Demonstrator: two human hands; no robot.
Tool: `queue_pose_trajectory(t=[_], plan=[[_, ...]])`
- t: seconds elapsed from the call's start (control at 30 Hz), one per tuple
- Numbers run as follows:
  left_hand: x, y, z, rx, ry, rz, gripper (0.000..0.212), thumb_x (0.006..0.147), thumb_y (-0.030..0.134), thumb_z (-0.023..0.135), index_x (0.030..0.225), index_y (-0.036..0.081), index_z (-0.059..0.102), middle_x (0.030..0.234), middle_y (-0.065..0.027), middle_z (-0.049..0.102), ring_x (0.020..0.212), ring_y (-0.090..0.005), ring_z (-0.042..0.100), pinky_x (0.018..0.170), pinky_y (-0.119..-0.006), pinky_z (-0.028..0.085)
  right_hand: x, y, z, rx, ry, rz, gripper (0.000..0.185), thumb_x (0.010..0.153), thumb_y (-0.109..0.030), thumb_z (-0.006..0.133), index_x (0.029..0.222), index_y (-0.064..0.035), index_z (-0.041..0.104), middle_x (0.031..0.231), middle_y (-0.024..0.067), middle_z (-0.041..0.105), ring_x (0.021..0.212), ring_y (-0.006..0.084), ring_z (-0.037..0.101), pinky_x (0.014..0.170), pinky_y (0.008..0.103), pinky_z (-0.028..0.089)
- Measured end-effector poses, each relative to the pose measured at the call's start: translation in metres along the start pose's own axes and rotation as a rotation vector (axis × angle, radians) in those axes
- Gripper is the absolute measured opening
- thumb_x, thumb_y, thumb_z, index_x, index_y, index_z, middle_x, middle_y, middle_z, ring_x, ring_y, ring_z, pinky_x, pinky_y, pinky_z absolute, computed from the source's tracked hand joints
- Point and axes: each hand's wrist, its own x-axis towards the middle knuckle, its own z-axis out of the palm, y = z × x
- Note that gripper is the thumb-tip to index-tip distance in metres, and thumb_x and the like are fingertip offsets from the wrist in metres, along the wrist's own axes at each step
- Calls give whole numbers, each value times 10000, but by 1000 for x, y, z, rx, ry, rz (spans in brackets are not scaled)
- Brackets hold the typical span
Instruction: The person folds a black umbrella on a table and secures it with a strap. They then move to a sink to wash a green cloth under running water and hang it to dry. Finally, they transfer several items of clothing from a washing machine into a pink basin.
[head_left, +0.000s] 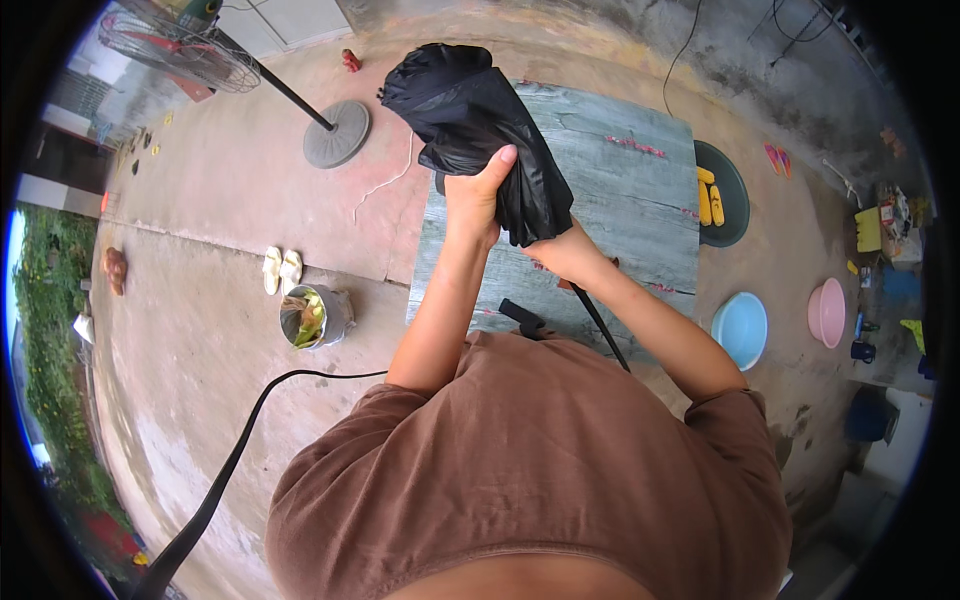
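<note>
A bunched black bundle (480, 105) of thin, shiny material, perhaps a folded umbrella, is held up over a table with a blue-grey wood-pattern top (637, 202). My left hand (480, 195) grips its near left side, the thumb lying on the material. At the bundle's lower end is my right hand (566, 251), closed around it with the fingers mostly hidden beneath. A black strap-like thing (521, 313) lies at the table's near edge. Below my right wrist runs a black cord or strap (600, 326). Part of a small brown object (566, 284) shows beside that wrist.
Right of the table are a dark basin with corn cobs (705, 196), a blue basin (740, 331) and a pink basin (826, 313). To the left stand a bin with husks (337, 316), pale slippers (282, 270) and a pedestal fan (337, 133). A black strap (225, 465) crosses the lower left.
</note>
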Motion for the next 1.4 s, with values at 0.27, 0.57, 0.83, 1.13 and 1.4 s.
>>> queue_pose_trajectory(t=[0.27,0.57,0.83,1.13,1.4], plan=[[13,8,-3,-130,14,8,383,816,137,639,1150,-15,529,1042,-96,624,913,-214,618,831,-339,510,6,11,11,-380,91,-419,306,783,-142,666,1003,51,576,824,134,640,758,216,615,621,335,489],[21,-16,-39,-185,-241,-82,642,833,476,624,1198,-27,461,1092,-101,574,940,-211,600,804,-371,533,-1,-10,-21,582,-683,322,226,752,-101,646,644,-100,448,531,-49,393,391,53,269,392,218,223],[4,13,4,-8,-115,116,488,818,331,695,1104,-10,495,940,-114,594,787,-213,621,668,-365,560,2,-15,-3,-139,-74,-81,208,675,-90,639,831,31,570,634,110,601,560,207,563,549,339,441],[12,12,1,-18,102,217,295,815,138,664,1056,37,528,852,-60,585,710,-172,584,645,-280,506,0,-17,8,-589,262,-241,292,730,-115,644,962,39,557,723,205,636,640,315,642,600,388,505],[6,8,-12,-427,-287,-183,462,793,303,684,1095,7,496,914,-79,568,818,-205,589,700,-334,531,-10,-25,-26,684,-842,290,208,805,-137,649,912,-66,485,622,-9,466,408,23,329,353,171,242]])
